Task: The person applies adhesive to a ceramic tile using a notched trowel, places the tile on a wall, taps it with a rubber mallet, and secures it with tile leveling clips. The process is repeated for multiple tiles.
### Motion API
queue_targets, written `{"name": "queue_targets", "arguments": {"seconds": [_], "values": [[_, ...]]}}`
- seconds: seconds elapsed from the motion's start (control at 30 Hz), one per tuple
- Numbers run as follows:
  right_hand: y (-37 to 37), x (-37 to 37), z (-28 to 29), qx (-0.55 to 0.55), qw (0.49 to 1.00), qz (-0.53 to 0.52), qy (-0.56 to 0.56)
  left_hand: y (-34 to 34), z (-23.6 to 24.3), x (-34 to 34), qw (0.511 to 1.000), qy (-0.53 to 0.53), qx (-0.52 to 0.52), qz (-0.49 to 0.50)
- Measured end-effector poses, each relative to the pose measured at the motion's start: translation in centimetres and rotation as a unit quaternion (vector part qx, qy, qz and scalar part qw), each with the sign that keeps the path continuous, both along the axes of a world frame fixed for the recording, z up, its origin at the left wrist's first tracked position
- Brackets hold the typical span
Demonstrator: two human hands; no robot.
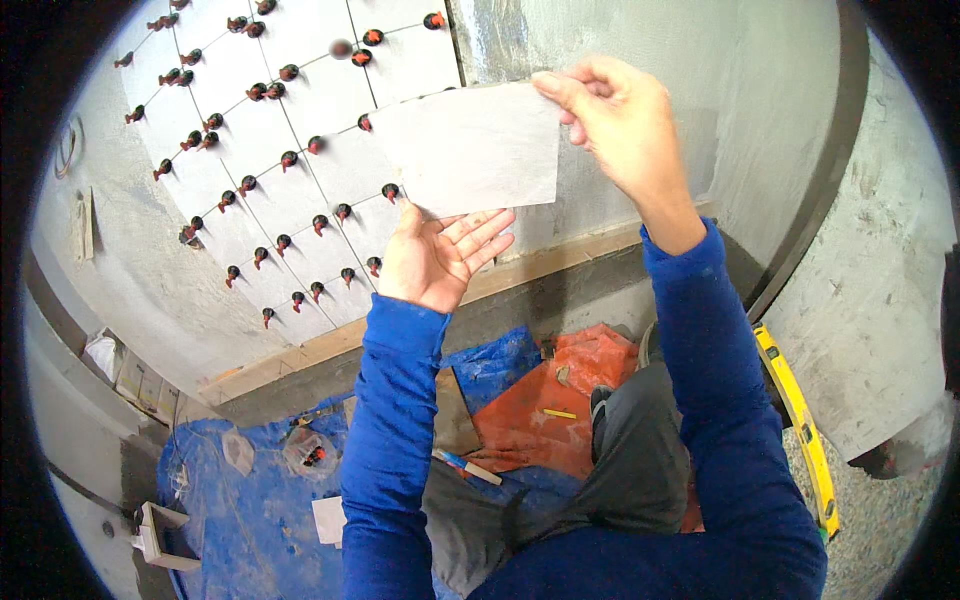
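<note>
The left end of the white tile (480,150) is hard to make out, since its pale face blends into the tiled part of the wall (310,100) behind, and whether it touches that surface I cannot tell. The fisheye rim cuts off the upper left of the tiling, where red and black clips (289,73) sit along the joints; the left forearm hides part of the blue sheet (250,520) below. To the right of the tile's free short edge lies bare grey wall (740,100), open as far as the corner, while a wooden batten (560,260) runs beneath — a small gap shows between it and the tile's lower edge. The right hand (620,115) pinches the upper right corner between thumb and fingers, wrist bent, forearm raised. The left hand (437,258) is open under the lower edge, palm upward, fingers spread to the right, thumb pointing up by the lower left corner — near a clip.
</note>
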State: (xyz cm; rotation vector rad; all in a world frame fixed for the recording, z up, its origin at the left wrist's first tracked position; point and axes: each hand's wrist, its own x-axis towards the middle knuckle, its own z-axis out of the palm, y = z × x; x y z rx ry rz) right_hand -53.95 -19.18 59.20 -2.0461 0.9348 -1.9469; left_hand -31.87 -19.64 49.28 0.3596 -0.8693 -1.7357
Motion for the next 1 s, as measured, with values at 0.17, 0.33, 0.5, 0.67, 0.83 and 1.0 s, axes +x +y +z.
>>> {"name": "queue_targets", "arguments": {"seconds": [0.17,0.33,0.5,0.67,0.83,1.0], "values": [[0.9,2.2,2.8,-0.098,0.987,-0.075,0.107,1.9,1.1,1.1,0.995,0.09,0.029,-0.018],[2.3,3.4,3.8,-0.148,0.976,-0.092,0.13,3.1,1.6,2.1,0.992,0.119,0.013,-0.035],[3.1,4.1,4.1,-0.119,0.984,-0.056,0.121,3.1,0.5,2.2,0.982,0.173,0.024,-0.073],[3.0,4.7,4.5,-0.149,0.966,-0.085,0.195,2.4,-1.4,0.5,0.962,0.242,0.011,-0.123],[2.1,3.4,4.0,-0.167,0.954,-0.106,0.225,1.6,-2.2,-0.8,0.95,0.273,0.083,-0.127],[1.7,-0.1,0.6,-0.006,1.0,0.008,0.011,0.4,1.4,1.1,0.998,-0.011,-0.064,0.009]]}}
